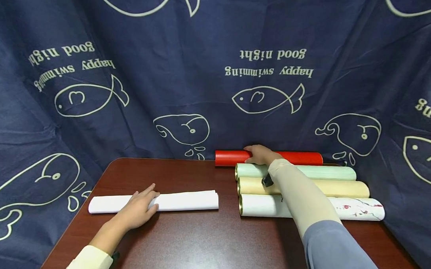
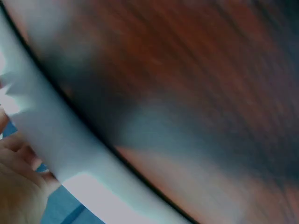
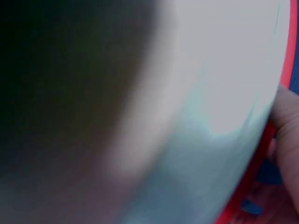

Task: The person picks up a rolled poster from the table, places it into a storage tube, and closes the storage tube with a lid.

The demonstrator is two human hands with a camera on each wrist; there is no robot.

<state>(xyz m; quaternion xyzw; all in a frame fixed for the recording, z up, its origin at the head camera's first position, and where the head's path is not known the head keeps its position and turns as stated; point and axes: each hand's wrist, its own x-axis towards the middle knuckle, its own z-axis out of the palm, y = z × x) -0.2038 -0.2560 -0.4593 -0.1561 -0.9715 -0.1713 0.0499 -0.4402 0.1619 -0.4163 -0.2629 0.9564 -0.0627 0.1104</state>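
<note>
On the left half of the table lies a white paper roll [image 1: 189, 201], with my left hand [image 1: 141, 208] resting across it, fingers loosely spread. In the left wrist view, fingertips of the left hand [image 2: 21, 172] touch the edge of the white roll [image 2: 93, 154]. My right hand [image 1: 260, 154] grips a red roll [image 1: 298, 157] at the back of the table. The right wrist view shows its thumb and fingers [image 3: 285, 135] around the red roll [image 3: 252, 172], beyond the pale green roll [image 3: 196, 172]; much of that view is dark and blurred.
Under my right forearm, side by side, lie a pale green roll [image 1: 327, 172], a cream roll [image 1: 345, 188] and a white roll with red flower marks [image 1: 360, 209]. The table [image 1: 191, 246] is dark reddish brown. A navy curtain [image 1: 213, 71] with fish drawings hangs around it.
</note>
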